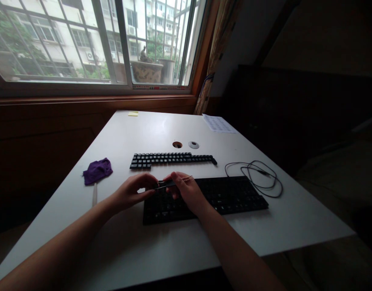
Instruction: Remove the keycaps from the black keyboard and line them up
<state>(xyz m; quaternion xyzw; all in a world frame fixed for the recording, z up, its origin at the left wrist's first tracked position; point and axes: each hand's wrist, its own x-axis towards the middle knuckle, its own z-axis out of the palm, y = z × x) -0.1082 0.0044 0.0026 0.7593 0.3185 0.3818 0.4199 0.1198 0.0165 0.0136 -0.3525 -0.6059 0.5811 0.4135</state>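
Over the left part of a black keyboard [228, 194], my two hands meet. A slim tool like tweezers [169, 184], dark with thin pale ends, sits in the closed fingers of my right hand [187, 192]. My left hand [139, 188] is curled in a pinch at the tool's left tip; whether a small piece lies between its fingers is hidden. Many keys of the keyboard look taken off, though the dim light hides detail. Loose black keycaps [170, 158] stand in rows just behind the keyboard.
A purple cloth [97, 171] and a pale stick [95, 195] lie at the left of the white table [152, 129]. To the right is a coiled black cable [265, 190]. Farther back are a round cable hole [177, 144], its grey cover [193, 144], printed paper [218, 123] and a yellow note [133, 114].
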